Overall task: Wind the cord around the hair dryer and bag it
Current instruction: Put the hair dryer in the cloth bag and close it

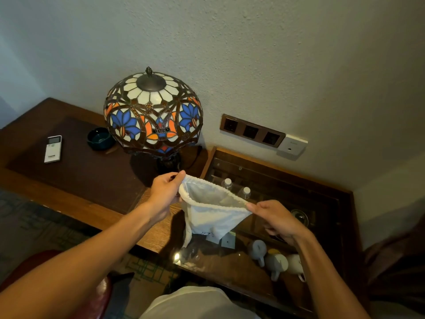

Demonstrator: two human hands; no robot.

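A white cloth drawstring bag (211,217) hangs in the air above the desk, its mouth stretched wide. My left hand (164,192) pinches the left rim of the mouth. My right hand (276,218) pinches the right rim. The bag sags below the hands with a drawstring end trailing at its lower left. No hair dryer or cord shows anywhere in view; whether anything lies inside the bag cannot be told.
A stained-glass lamp (153,113) stands at the wall behind the bag. A white remote (53,148) and dark ashtray (100,138) lie left on the wooden desk (69,199). A glass-topped compartment (328,203) at right holds bottles and mugs. Wall sockets (251,131) sit above.
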